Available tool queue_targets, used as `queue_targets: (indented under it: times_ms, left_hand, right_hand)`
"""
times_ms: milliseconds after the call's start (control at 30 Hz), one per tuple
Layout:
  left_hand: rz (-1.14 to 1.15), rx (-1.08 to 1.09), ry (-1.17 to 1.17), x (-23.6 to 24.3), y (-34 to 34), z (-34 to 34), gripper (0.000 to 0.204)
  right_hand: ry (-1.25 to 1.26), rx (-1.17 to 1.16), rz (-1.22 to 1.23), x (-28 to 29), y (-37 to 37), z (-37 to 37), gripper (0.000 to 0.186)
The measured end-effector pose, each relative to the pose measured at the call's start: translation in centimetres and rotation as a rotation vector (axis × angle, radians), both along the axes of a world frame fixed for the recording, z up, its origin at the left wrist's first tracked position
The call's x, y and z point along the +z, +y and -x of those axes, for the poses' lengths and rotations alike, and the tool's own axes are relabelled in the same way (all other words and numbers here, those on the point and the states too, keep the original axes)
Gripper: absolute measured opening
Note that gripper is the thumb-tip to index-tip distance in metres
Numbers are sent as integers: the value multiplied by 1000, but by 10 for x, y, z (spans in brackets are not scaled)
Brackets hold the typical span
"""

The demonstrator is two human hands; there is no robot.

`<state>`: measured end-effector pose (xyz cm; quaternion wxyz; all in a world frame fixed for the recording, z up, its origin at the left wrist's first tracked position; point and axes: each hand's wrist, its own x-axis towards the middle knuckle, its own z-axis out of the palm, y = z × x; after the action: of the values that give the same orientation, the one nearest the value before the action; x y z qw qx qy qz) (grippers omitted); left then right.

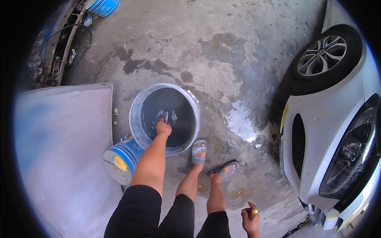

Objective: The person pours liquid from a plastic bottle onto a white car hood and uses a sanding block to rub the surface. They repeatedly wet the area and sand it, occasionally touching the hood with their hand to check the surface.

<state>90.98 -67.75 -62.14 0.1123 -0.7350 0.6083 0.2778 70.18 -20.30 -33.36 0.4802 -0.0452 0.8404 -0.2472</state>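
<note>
My left hand [164, 127] reaches down into a large pale tub [135, 115] of dark water [166, 99]. Its fingers are closed on a small flat purple-and-grey piece [165, 115], held at the water's surface, where light splashes show; its exact kind I cannot make out. Low in the picture, right of my legs, my right hand [250, 222] hangs over the floor with its fingers curled. A small yellow piece [254, 212] shows at those fingers; what it is cannot be told.
A blue-and-white bucket [127, 152] with a yellow piece [120, 163] on top stands beside the tub. A pale panel [75, 142] lies left. On the right is a white car [317, 131] with its wheel [322, 55]. Wet patches [241, 121] mark the concrete.
</note>
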Motion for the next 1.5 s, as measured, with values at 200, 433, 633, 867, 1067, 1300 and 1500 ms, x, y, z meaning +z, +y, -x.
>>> queue_targets:
  times_ms: [200, 433, 633, 867, 1067, 1300, 1500]
  left_hand:
    - [-58, 83, 194, -14, -4, 7, 38]
    - [-272, 520, 962, 140, -27, -3, 34]
    - [-339, 527, 1321, 310, -36, 4, 35]
    - [-572, 273, 1580, 486, 21, 65, 37]
    - [-854, -35, 1675, 548, 72, 112, 38]
    - [-823, -247, 1672, 572, 119, 161, 38]
    - [-579, -581, 1510, 582, 168, 203, 39]
  right_hand:
    - [-10, -32, -55, 1, 6, -5, 46]
    - [18, -32, 53, 52, -36, -3, 47]
    - [174, 135, 311, 125, -107, 13, 47]
    - [314, 212, 535, 265, -219, 32, 53]
    - [198, -77, 833, 310, -254, 46, 70]
    - [524, -197, 957, 347, -221, 37, 67]
    - [1112, 114, 800, 380, -170, 47, 73]
